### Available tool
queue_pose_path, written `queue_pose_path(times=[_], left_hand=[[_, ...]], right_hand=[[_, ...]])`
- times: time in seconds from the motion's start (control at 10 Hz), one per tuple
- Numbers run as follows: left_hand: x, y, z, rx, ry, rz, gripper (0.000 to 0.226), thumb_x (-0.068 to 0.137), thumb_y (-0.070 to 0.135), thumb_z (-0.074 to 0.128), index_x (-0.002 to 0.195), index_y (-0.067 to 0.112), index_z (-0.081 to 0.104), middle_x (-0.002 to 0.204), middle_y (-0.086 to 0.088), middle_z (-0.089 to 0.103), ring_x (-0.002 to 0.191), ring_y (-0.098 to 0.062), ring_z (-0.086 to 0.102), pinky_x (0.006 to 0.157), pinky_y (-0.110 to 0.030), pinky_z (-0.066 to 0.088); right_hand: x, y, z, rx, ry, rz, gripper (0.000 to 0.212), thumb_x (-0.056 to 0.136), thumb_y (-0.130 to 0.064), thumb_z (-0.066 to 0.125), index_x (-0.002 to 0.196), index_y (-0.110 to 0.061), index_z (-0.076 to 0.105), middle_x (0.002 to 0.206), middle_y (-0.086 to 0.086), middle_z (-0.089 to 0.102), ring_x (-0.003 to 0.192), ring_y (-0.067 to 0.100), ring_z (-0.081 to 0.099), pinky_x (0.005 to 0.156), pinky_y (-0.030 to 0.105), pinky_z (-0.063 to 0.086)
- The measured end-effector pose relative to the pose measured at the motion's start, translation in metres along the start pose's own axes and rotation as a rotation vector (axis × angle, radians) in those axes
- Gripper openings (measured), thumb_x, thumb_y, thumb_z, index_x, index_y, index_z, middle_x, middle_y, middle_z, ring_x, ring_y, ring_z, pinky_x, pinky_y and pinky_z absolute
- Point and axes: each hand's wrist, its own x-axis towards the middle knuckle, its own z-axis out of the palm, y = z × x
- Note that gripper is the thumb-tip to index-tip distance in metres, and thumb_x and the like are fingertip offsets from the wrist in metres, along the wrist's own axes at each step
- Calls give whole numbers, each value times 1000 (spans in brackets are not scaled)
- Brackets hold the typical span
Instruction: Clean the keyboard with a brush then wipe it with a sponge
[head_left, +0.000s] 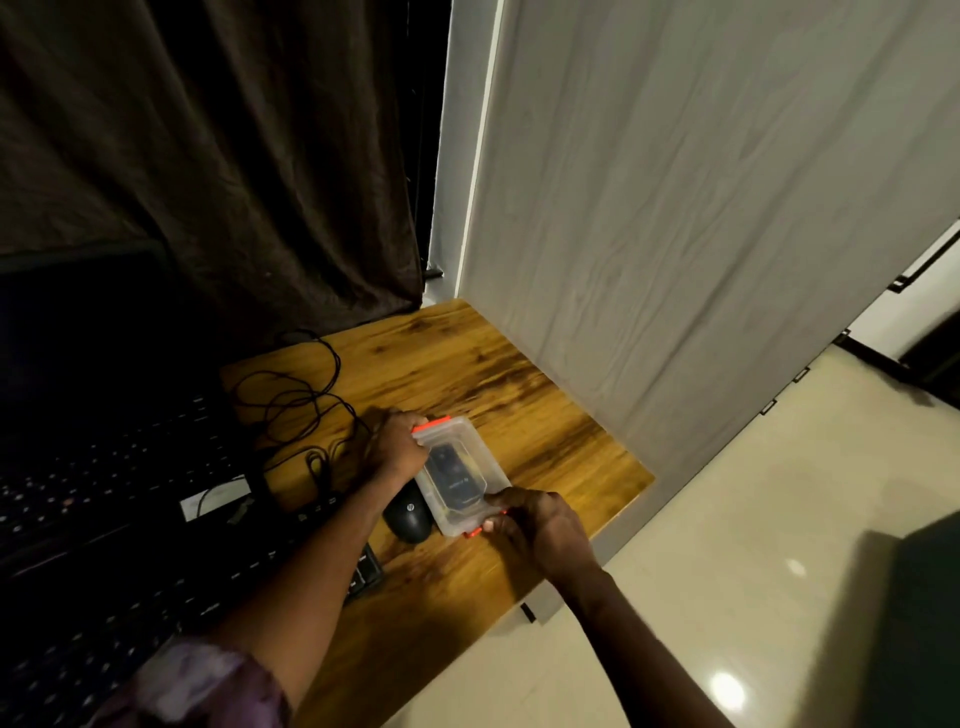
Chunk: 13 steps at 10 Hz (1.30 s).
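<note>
A clear plastic box (460, 478) with orange clips lies on the wooden desk (519, 395), right of a black mouse. A dark object shows through its lid. My left hand (397, 449) grips the box's far end at an orange clip. My right hand (537, 527) grips the near end, fingers on the other clip. A black keyboard (130, 597) stretches along the desk's left side, partly under my left forearm. No brush or sponge is visible.
A black HP mouse (409, 514) touches the box's left side. Tangled black cables (296, 410) lie behind my left hand. A dark laptop (104, 415) stands at far left. A white panel (675, 234) borders the desk's right edge; pale floor lies beyond.
</note>
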Motion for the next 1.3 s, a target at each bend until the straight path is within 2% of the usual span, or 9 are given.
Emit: queue_pose_path(times=[0.1,0.4,0.5,0.7,0.8,0.9,1.1,1.2,1.3], left_hand=[[0,1,0,17,14,1,36,88,3,66,121,14,73,127,-11,64,113,-29,62,89,-29,47],[-1,-4,1,79,28,13,41,89,4,67,128,16,69,130,-9,59,120,-27,55,96,-29,42],[-1,-5,0,86,30,15,40,88,3,67,126,16,70,130,-8,60,118,-27,57,95,-29,43],[-3,-4,-1,135,30,14,40,90,7,65,127,21,68,132,-5,58,122,-25,54,98,-30,42],[-5,-4,-3,159,23,15,41,91,9,63,129,25,67,135,-2,58,122,-24,55,98,-31,44],[-8,-3,-3,241,-21,65,44,95,11,59,138,20,60,140,-3,54,128,-24,50,102,-30,41],[-24,-11,-13,418,-34,123,56,104,37,48,156,22,34,160,1,35,147,-22,31,119,-36,27],[-40,-32,-25,330,-10,117,57,103,35,49,157,22,33,163,1,30,150,-21,24,123,-39,20],[-55,-56,-39,333,51,158,57,103,34,51,155,16,36,163,-4,31,151,-21,23,122,-32,15]], right_hand=[[-1,-1,-2,-53,37,-68,66,78,-90,39,115,-44,68,122,-9,67,111,13,62,94,28,52],[0,-11,0,-147,166,-272,64,92,-75,31,105,-29,73,122,4,57,109,24,54,76,36,57],[1,-13,-1,-76,124,-286,47,92,-63,45,102,-26,72,131,5,55,111,24,58,78,34,58],[8,-11,-1,-87,40,-161,33,88,-50,56,104,-29,75,129,-3,55,104,18,61,82,28,53],[11,-10,-2,-117,-15,-74,44,83,-57,58,113,-27,72,134,-6,53,111,15,59,90,26,49],[9,-12,-6,-22,8,-76,34,85,-47,66,105,-21,72,123,-16,54,103,9,61,82,21,45],[12,-11,-19,104,-46,-133,46,79,-82,50,94,-44,70,132,-14,51,123,10,47,100,21,46],[15,-11,-19,102,62,-204,39,92,-67,49,114,-41,68,128,-10,57,120,19,50,98,45,51],[28,-25,-22,-34,158,-266,35,97,-44,54,118,-20,69,125,6,63,115,26,53,97,43,50]])
